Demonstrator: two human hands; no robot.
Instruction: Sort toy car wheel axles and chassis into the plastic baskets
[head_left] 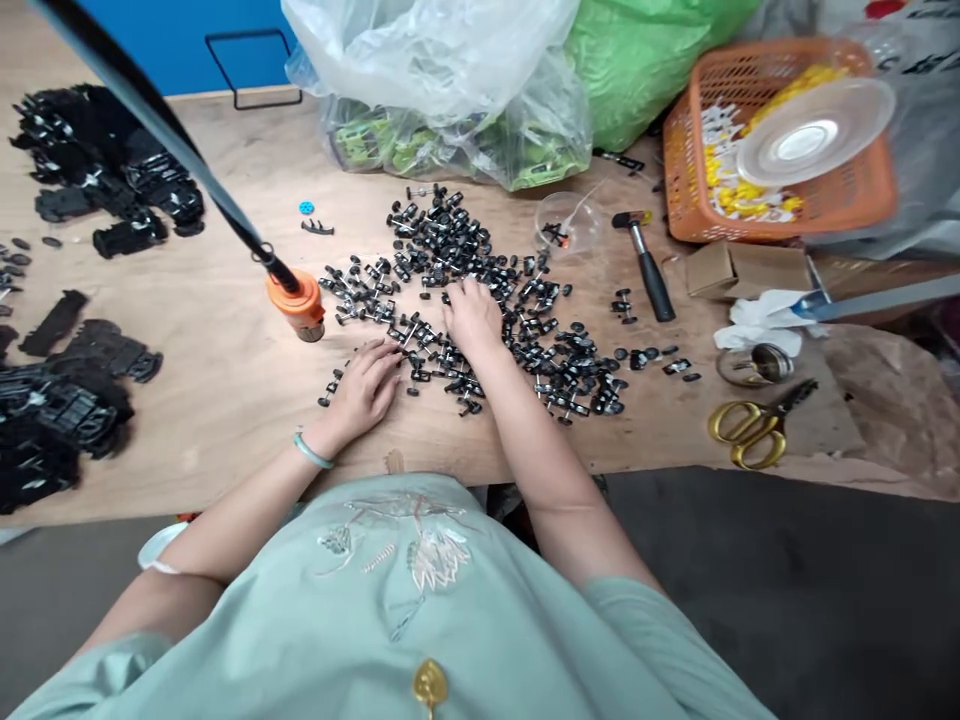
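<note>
Many small black wheel-and-axle pieces [574,370] lie spread in a loose heap over the middle of the wooden table [225,400]. My left hand [365,387] rests palm down at the heap's near left edge, its fingers lying flat beside a few pieces. Farther forward, my right hand [472,315] reaches into the middle of the heap, with its fingers bent down onto the pieces. Whatever its fingertips may hold is too small and hidden to name. An orange-capped electric screwdriver [298,300] hangs upright to the left of the heap.
Black plastic parts [67,400] are piled at the left. Behind the heap sit a clear bag of green parts [450,130] and a green bag [645,60]. At the right are an orange basket [840,205], a hammer [651,275], a small cardboard box [765,268] and gold-handled scissors [757,425].
</note>
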